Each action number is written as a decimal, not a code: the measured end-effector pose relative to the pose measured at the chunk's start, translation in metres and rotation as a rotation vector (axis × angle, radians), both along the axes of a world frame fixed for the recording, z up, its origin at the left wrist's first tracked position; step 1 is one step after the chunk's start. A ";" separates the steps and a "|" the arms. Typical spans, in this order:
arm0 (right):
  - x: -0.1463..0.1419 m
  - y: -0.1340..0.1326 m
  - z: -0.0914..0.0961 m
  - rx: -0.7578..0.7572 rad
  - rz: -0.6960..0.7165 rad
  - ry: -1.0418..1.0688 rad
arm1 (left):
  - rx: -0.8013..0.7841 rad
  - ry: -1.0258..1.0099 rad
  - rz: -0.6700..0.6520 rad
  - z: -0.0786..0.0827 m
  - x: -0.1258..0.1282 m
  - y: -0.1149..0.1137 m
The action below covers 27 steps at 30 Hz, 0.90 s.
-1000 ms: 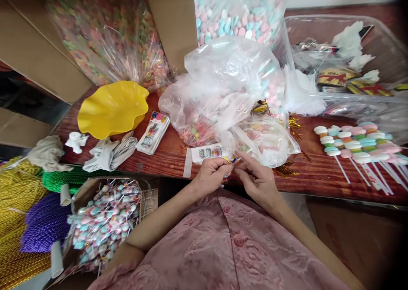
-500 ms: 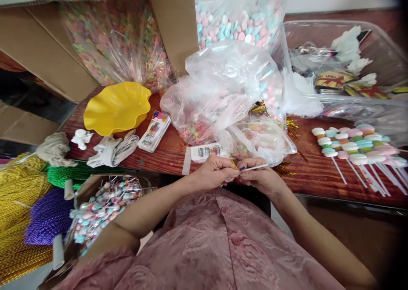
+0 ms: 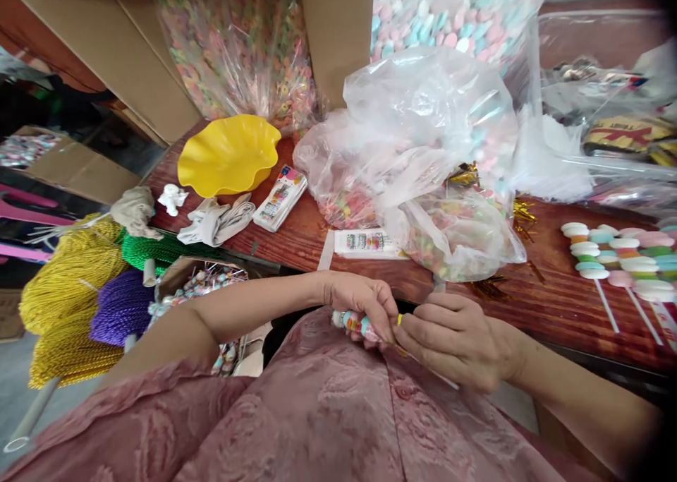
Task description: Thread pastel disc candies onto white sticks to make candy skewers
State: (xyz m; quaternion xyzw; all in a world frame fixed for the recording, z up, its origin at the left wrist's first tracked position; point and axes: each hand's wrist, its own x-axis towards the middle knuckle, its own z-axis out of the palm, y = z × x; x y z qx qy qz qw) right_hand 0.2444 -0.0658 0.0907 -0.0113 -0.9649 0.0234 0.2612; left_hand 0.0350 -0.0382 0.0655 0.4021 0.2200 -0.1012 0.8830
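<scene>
A wrapped candy skewer of pastel and bright candies lies in my left hand, whose fingers are closed around it. My right hand is closed in a pinch at the skewer's stick end, close against the left fingertips. Between the hands shows a thin yellow tie; the right fingers pinch at it and hide most of it. A white stick runs out below my right hand. On the table ahead are printed wrappers and a bag of ring candies.
Finished-looking candy skewers lie at the right. A yellow wavy bowl, a wrapper stack and white gloves sit at the left. Gold tinsel sticks out by the bags. A box of skewers and bead strands stand below.
Both hands have come lower and nearer to my body. The right hand has turned over the stick, its back now showing, and more of the candy shows under the left. The view has shifted left.
</scene>
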 end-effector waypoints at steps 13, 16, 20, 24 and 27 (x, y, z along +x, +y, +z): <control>-0.013 -0.001 -0.012 -0.084 -0.144 0.023 | 0.317 -0.067 0.086 -0.001 -0.011 0.032; -0.010 0.001 -0.007 -0.097 -0.224 0.018 | 0.655 0.055 0.343 0.025 -0.030 0.054; -0.007 0.015 -0.005 -0.162 -0.342 0.009 | 1.220 0.038 0.350 0.098 -0.033 0.040; -0.012 0.038 0.006 -0.458 -0.492 0.184 | 1.847 -0.252 0.155 0.110 -0.015 -0.008; -0.022 0.040 0.014 -0.720 -0.545 0.322 | 1.902 -0.188 -0.074 0.062 -0.013 -0.002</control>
